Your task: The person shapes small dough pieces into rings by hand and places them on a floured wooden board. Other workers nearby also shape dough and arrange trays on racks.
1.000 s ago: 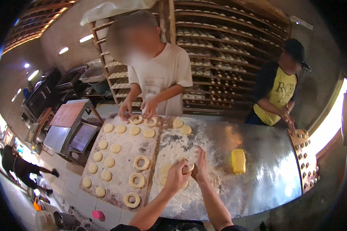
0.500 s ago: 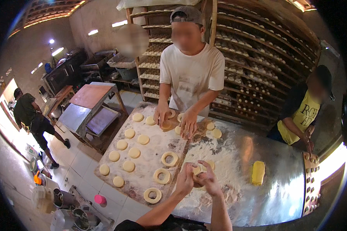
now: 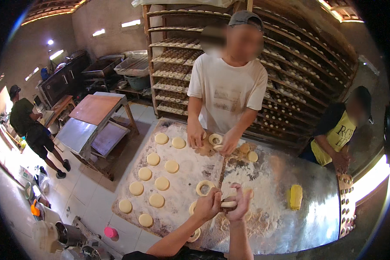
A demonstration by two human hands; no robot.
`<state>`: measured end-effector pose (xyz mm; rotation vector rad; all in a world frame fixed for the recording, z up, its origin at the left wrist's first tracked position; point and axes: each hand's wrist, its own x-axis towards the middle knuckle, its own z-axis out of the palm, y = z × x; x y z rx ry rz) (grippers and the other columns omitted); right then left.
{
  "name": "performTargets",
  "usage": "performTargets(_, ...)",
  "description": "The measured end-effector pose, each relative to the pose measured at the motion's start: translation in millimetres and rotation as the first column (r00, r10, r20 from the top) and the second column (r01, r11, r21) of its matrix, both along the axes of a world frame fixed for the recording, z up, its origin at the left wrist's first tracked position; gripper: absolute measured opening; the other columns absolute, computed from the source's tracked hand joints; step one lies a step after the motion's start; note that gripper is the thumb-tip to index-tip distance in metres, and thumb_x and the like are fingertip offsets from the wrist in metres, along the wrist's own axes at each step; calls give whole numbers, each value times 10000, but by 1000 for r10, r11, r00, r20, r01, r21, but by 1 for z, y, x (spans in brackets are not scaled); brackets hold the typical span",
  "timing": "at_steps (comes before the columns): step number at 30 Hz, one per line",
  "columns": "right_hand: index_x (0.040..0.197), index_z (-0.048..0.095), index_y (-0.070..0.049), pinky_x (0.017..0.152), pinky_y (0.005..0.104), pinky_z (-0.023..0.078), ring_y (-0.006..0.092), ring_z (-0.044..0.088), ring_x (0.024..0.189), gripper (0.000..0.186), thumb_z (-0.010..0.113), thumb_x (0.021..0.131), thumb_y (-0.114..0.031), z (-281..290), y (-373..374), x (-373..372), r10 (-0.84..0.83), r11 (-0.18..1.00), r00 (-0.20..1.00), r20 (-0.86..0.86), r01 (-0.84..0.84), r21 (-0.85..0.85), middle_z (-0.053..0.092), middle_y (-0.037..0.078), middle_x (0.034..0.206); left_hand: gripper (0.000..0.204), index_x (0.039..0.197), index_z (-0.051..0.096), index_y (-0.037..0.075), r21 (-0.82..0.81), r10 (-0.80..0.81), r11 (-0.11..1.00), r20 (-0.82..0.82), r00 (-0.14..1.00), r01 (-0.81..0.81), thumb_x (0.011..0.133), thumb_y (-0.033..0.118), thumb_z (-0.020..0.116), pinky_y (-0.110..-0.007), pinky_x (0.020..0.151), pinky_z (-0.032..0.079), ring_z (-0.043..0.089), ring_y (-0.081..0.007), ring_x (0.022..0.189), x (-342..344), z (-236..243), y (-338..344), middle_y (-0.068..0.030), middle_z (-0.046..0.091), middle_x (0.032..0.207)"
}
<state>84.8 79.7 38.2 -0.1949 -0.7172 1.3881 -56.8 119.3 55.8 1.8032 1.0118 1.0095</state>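
My left hand and my right hand are together above the floured metal table, both gripping one pale piece of dough between the fingertips. To the left lies a floured wooden board with several flat round dough discs and a dough ring near my left hand. Another ring lies by my left forearm. Across the board a person in a white shirt handles a dough ring with both hands.
A yellow block lies on the table to my right. A person in a yellow shirt works at a tray on the far right. Racks of dough fill the back wall. A low table and another person are at left.
The view has swung so the board and the person in white sit nearer the middle. My hands have stayed together on the dough, lifted slightly off the table.
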Motion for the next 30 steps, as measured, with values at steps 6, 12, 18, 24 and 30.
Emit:
performTargets(6, 1431, 393, -111, 616, 262, 443, 163, 603, 744, 728, 352, 991, -690, 1, 41, -16, -302, 902, 744, 597, 425, -73, 646, 117, 844, 230, 1115, 539, 114, 160, -33, 986, -75, 997, 45, 1063, 290, 402, -512, 559, 512, 659, -425, 654, -13, -3, 44, -186, 680, 776)
performTargets(12, 1442, 424, -67, 681, 275, 498, 153, 571, 712, 684, 388, 1017, -602, 0, 73, -14, -302, 941, 670, 678, 322, 101, 607, 64, 1266, 272, 1147, 519, 102, 34, -109, 992, -247, 963, 121, 1059, 332, 404, -528, 574, 510, 658, -441, 680, -12, 0, 76, -200, 667, 750)
performTargets(18, 1480, 408, -110, 662, 257, 458, 107, 532, 732, 599, 453, 1037, -512, -21, 106, 3, -206, 966, 688, 696, 257, 31, 573, 25, 924, 278, 1137, 516, 90, 66, -129, 987, -248, 960, 150, 1056, 331, 405, -558, 618, 503, 653, -465, 697, -7, -3, 102, -232, 659, 734)
performTargets(24, 1476, 414, -71, 867, 356, 472, 183, 587, 959, 684, 432, 1024, -584, -22, 123, 27, -121, 775, 848, 516, 406, -485, 633, 104, 1032, 359, 1190, 513, 31, -209, -107, 973, -43, 993, 95, 1058, 331, 367, -534, 746, 519, 657, -481, 832, 11, -27, 161, -265, 684, 880)
performTargets(30, 1484, 341, -17, 1042, 485, 426, 368, 527, 1315, 839, 536, 949, -634, -75, 187, 55, 150, 489, 374, 915, 777, -398, 578, 269, 1349, 578, 1390, 443, 17, -328, -62, 939, -461, 885, -105, 990, 434, 459, -556, 1048, 396, 543, -475, 1217, 50, -45, 223, -314, 587, 1272)
